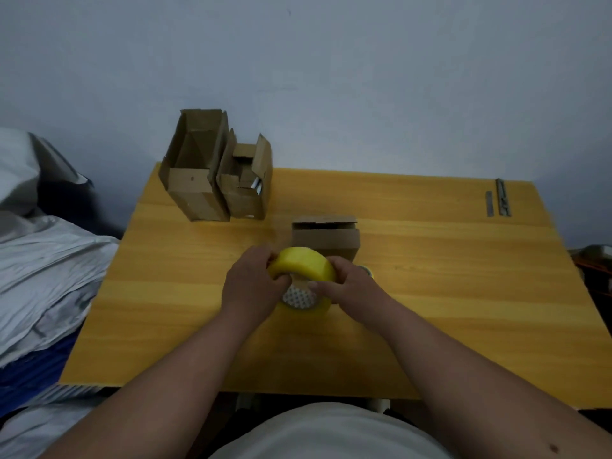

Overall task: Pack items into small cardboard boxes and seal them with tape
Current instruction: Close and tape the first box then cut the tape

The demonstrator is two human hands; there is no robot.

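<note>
Both hands (251,286) (347,283) grip tape roll (303,270); no legible writing.

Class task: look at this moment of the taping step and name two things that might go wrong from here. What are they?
1. Both hands, left hand and right hand, hold the yellow tape roll, so nothing steadies the small box; it may slide when tape is pressed on.
2. Its top flaps look unevenly closed; tape could seal them crooked.

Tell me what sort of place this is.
Probably a makeshift packing spot in a home: a small table against a bare wall, open boxes, hands gripping a tape roll, and crumpled sheeting piled alongside.
</note>
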